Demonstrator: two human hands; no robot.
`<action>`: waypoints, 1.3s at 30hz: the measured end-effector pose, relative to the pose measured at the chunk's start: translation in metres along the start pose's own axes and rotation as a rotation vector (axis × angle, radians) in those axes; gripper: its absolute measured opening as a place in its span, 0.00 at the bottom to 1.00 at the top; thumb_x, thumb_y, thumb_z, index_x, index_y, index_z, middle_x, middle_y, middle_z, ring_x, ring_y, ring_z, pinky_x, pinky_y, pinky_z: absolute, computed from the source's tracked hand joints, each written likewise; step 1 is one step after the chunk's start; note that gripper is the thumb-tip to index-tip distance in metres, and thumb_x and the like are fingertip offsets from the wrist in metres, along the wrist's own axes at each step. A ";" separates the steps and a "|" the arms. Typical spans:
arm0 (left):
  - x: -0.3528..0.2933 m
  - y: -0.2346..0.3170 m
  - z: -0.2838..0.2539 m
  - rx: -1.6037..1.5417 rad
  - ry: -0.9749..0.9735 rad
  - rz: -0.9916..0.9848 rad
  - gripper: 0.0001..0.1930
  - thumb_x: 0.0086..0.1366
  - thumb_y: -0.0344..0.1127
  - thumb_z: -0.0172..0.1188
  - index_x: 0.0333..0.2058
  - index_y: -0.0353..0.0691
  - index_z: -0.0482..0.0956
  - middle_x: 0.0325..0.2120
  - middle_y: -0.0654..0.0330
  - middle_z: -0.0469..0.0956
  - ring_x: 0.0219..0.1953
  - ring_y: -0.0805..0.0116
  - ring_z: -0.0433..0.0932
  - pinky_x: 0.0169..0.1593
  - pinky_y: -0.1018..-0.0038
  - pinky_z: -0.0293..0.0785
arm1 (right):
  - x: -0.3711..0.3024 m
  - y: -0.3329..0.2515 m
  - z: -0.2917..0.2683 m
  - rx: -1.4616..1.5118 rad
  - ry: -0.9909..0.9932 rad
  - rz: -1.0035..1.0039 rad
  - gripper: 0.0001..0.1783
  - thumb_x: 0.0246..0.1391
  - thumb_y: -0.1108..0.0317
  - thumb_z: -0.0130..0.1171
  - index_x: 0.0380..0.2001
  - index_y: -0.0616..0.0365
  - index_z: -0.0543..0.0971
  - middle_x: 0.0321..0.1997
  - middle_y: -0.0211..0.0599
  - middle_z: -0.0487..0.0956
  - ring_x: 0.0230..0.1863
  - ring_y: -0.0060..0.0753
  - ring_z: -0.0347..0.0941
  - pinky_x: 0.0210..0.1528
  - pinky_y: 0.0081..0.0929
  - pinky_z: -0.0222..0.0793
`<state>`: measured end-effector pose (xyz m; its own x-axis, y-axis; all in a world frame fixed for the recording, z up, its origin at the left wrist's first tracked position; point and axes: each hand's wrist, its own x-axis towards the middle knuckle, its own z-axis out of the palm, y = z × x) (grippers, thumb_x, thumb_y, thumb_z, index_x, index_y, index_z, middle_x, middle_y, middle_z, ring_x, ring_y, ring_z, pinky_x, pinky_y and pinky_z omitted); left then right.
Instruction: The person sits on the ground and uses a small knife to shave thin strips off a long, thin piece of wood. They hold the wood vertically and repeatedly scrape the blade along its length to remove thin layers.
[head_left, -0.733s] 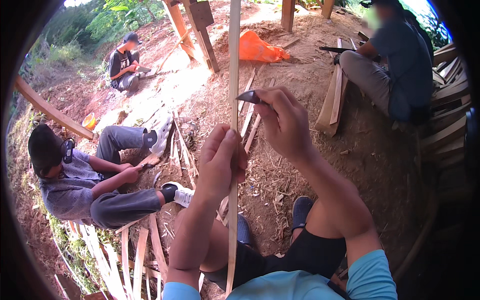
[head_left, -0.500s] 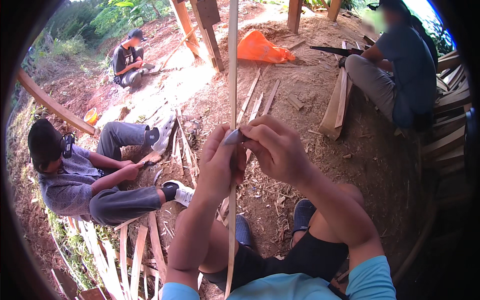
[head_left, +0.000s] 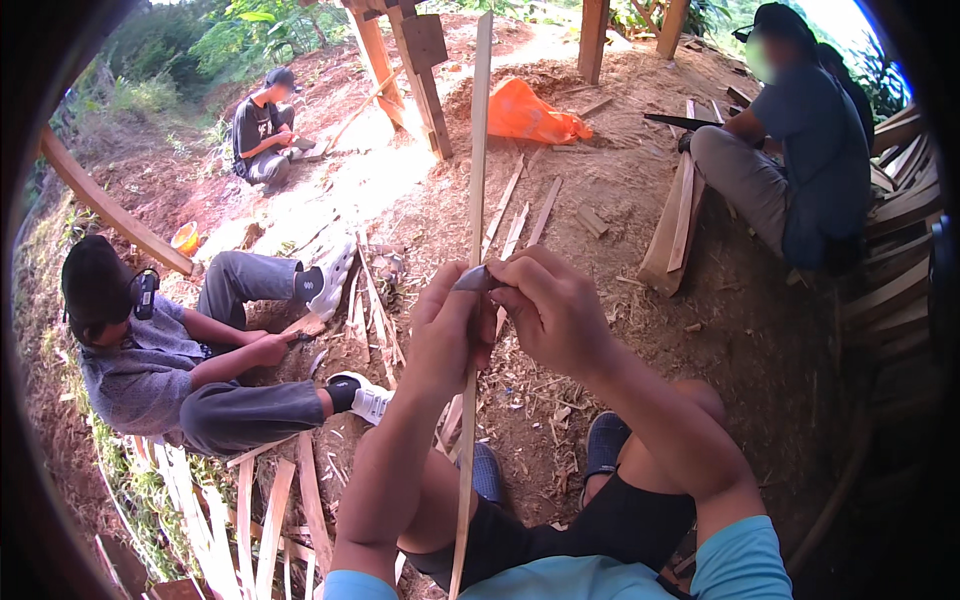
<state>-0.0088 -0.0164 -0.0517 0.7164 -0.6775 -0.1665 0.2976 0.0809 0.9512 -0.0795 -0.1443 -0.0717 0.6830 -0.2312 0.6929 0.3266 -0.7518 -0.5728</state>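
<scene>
My left hand (head_left: 440, 325) is clamped round the strip (head_left: 480, 130), fingers closed about its middle with the thumb on the near side. The strip stands nearly upright before me, its top tipped slightly right, its lower part passing in front of my shorts (head_left: 590, 520). My right hand (head_left: 552, 310), just right of the strip, has its thumb and fingertips together on the knife (head_left: 468, 280); the handle is mostly hidden in my grip. The grey blade lies across the strip, close against my left thumb; whether its edge is biting, I cannot tell. Below my hands, to the right of the strip, shavings (head_left: 545, 385) litter the ground, and one of my shoes (head_left: 605, 440) rests there. Beyond the strip, a bit right, lies an orange sheet (head_left: 530, 112); a post (head_left: 425, 80) leans to its left. Left of the strip a person in a grey shirt (head_left: 140, 350) sits on the ground, with slats (head_left: 275, 515) lying nearer me on that side. Farther off, also left of it, sits a person in black (head_left: 262, 135). Well right of the strip, a person in blue (head_left: 810, 150) sits by a board (head_left: 665, 235), a long dark blade (head_left: 680, 122) reaching out above it.
</scene>
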 end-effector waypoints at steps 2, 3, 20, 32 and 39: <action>-0.001 -0.004 0.006 -0.027 0.015 0.022 0.09 0.67 0.38 0.43 0.33 0.40 0.68 0.12 0.65 0.64 0.07 0.79 0.58 0.08 0.84 0.54 | 0.005 0.004 -0.004 -0.034 0.011 0.007 0.05 0.52 0.69 0.57 0.32 0.57 0.74 0.27 0.38 0.75 0.29 0.44 0.75 0.27 0.35 0.70; 0.000 -0.005 0.005 -0.008 0.016 0.021 0.09 0.68 0.38 0.42 0.31 0.41 0.67 0.12 0.65 0.64 0.07 0.79 0.58 0.09 0.84 0.54 | 0.009 0.007 -0.005 -0.051 0.016 0.010 0.05 0.52 0.69 0.57 0.32 0.56 0.74 0.27 0.38 0.75 0.29 0.44 0.75 0.27 0.35 0.70; -0.002 -0.004 0.008 -0.059 -0.045 -0.005 0.09 0.67 0.37 0.43 0.34 0.40 0.69 0.12 0.64 0.65 0.07 0.78 0.59 0.09 0.84 0.54 | 0.009 0.009 -0.027 -0.008 0.009 -0.088 0.06 0.52 0.71 0.56 0.34 0.58 0.73 0.27 0.40 0.74 0.27 0.43 0.74 0.27 0.35 0.70; -0.007 0.000 0.017 -0.003 -0.088 0.002 0.10 0.68 0.39 0.42 0.29 0.41 0.65 0.11 0.64 0.64 0.06 0.78 0.59 0.08 0.83 0.52 | 0.017 0.014 -0.018 -0.149 0.161 0.030 0.05 0.53 0.71 0.55 0.33 0.57 0.72 0.27 0.37 0.74 0.28 0.42 0.74 0.28 0.36 0.68; -0.012 -0.001 0.018 0.065 -0.116 -0.021 0.10 0.68 0.40 0.42 0.30 0.42 0.66 0.11 0.63 0.66 0.07 0.77 0.59 0.09 0.84 0.52 | 0.017 0.026 -0.042 -0.070 0.168 0.026 0.05 0.54 0.70 0.55 0.34 0.58 0.73 0.26 0.39 0.73 0.25 0.41 0.73 0.25 0.36 0.66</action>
<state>-0.0292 -0.0214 -0.0455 0.6315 -0.7589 -0.1593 0.2677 0.0206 0.9633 -0.0869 -0.1936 -0.0559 0.5697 -0.3471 0.7450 0.2600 -0.7838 -0.5640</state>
